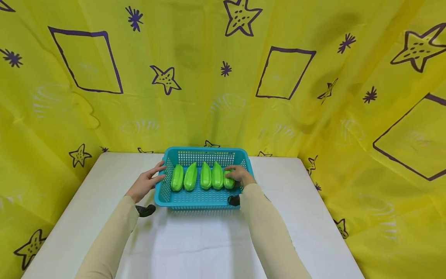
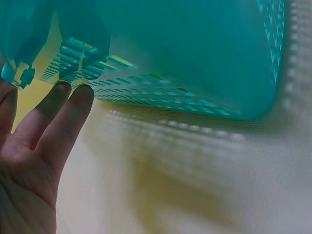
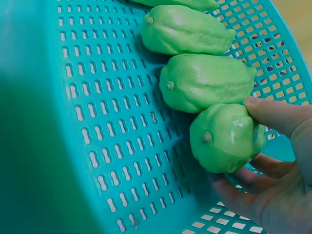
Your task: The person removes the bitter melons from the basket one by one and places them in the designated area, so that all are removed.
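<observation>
A turquoise plastic basket (image 1: pixel 202 203) stands on the white table, holding several glossy green papayas (image 1: pixel 206 176) in a row. My right hand (image 1: pixel 242 176) reaches inside and grips the rightmost papaya (image 3: pixel 219 141), thumb on one side and fingers curled round the other in the right wrist view. Beside it, the neighbouring papaya (image 3: pixel 207 82) lies against the basket floor. My left hand (image 1: pixel 142 186) is at the basket's left side, and in the left wrist view its fairly straight fingers (image 2: pixel 66 119) touch the outside of the perforated wall.
Yellow curtains (image 1: pixel 195 116) with star and frame drawings hang behind the table and along both sides. The white tabletop (image 1: pixel 202 244) extends around the basket. A dark wrist-camera piece (image 1: pixel 145 210) juts out below the left hand, another (image 1: pixel 234 200) by the right wrist.
</observation>
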Action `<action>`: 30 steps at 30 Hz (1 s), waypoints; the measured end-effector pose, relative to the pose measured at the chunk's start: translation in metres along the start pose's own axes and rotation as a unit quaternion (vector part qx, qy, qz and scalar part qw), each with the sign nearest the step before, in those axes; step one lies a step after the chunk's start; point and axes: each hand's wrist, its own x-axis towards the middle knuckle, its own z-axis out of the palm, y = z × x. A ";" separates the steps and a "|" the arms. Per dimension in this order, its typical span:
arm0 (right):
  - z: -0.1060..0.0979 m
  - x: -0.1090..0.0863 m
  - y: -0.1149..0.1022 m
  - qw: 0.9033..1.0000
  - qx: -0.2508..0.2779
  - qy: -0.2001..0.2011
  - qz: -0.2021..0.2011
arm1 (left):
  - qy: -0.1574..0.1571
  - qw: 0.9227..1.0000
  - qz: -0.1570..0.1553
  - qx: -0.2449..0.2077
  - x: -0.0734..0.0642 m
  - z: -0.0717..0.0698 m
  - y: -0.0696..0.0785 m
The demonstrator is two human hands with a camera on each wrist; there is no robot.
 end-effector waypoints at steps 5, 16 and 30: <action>-0.002 0.001 -0.002 1.000 -0.007 -0.005 -0.009 | 0.001 1.000 -0.002 0.004 0.000 -0.001 0.001; -0.001 0.000 -0.006 0.997 -0.045 0.033 -0.051 | -0.004 1.000 -0.010 -0.009 -0.011 0.006 0.027; -0.015 -0.006 -0.028 0.991 -0.012 0.051 -0.126 | -0.002 1.000 -0.004 0.009 0.001 0.000 -0.002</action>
